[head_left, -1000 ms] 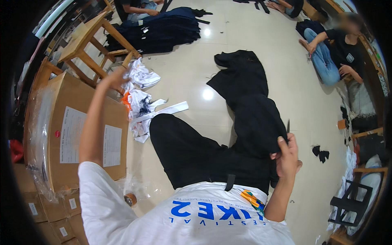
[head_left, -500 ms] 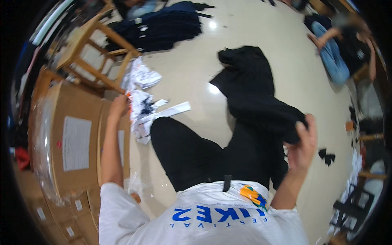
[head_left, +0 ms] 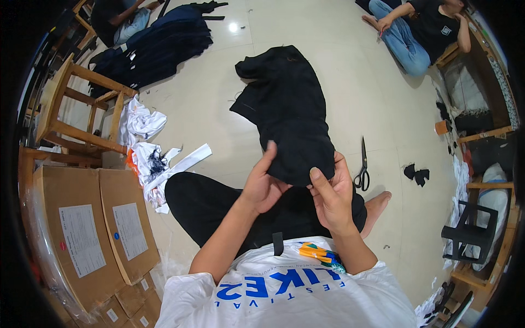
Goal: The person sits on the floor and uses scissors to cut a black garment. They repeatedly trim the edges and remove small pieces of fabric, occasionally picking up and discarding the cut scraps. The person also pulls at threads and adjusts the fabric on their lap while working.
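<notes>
A black cloth garment (head_left: 292, 104) stretches over the floor from my lap, with a small stitched or printed mark near its far end. Its near end is lifted in front of me. At that end's left side, my left hand (head_left: 261, 183) has its thumb along the edge and its fingers partly hidden beneath. My right hand (head_left: 332, 197) pinches the near right corner between thumb and fingers. Just right of this hand, black-handled scissors (head_left: 362, 167) lie on the floor beside my bare foot (head_left: 377, 210).
White cloth scraps (head_left: 150, 164) lie at the left by a wooden stool (head_left: 82, 109) and cardboard boxes (head_left: 82, 229). Dark garments (head_left: 158, 49) are heaped at the far left near a seated person. Another person (head_left: 415, 38) sits far right. Black scraps (head_left: 416, 174) lie right.
My left hand has come from the white scraps at the left to the black garment. My right hand has brought the garment's near end to the middle. The scissors have come into sight.
</notes>
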Tool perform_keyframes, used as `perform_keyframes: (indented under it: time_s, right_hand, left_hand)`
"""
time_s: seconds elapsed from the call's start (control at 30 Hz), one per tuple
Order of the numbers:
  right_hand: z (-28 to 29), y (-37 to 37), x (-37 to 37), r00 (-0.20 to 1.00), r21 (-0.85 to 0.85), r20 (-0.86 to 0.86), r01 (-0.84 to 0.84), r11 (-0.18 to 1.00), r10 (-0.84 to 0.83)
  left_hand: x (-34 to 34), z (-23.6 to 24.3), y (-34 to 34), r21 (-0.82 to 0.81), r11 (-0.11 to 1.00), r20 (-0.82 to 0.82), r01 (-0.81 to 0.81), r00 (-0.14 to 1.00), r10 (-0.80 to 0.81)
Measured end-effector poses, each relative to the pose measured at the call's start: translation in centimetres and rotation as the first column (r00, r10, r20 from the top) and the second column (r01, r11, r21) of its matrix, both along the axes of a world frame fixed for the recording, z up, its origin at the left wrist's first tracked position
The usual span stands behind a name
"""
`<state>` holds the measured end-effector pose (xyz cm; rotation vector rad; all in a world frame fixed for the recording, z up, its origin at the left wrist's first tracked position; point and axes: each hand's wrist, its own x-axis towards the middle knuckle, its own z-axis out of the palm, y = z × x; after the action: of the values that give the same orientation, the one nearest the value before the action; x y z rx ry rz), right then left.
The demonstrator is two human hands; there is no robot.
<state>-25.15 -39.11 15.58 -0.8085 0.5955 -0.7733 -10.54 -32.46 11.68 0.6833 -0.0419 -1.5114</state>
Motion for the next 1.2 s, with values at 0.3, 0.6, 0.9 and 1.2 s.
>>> perform_keyframes:
  time_s: [0.3,0.6,0.9,1.2]
  right_hand:
    - [-5.4,0.2,-2.6,0.865,0.524,0.311,-0.502,0.688,0.393]
    - [-2.6,-7.8,2.0,0.971,0.465,0.197,0.027,0.885,-0.133]
    - [2.2,-10.5,1.9,0.965,0.066,0.234,0.101,0.993,-0.114]
    - [-3.1,-13.5,-2.1,0.977,0.022,-0.010,0.214,0.977,-0.214]
  left_hand:
    - [-0.3,1.5,2.0,0.076,0.988,0.257,-0.138,0.960,0.114]
    - [-2.8,2.7,3.1,-0.060,0.941,0.370,-0.334,0.868,0.331]
    - [1.2,2.1,2.5,-0.411,0.798,-0.450,-0.441,0.859,0.243]
    - [-1.2,-0.7,3.0,-0.078,0.965,0.152,-0.249,0.954,0.259]
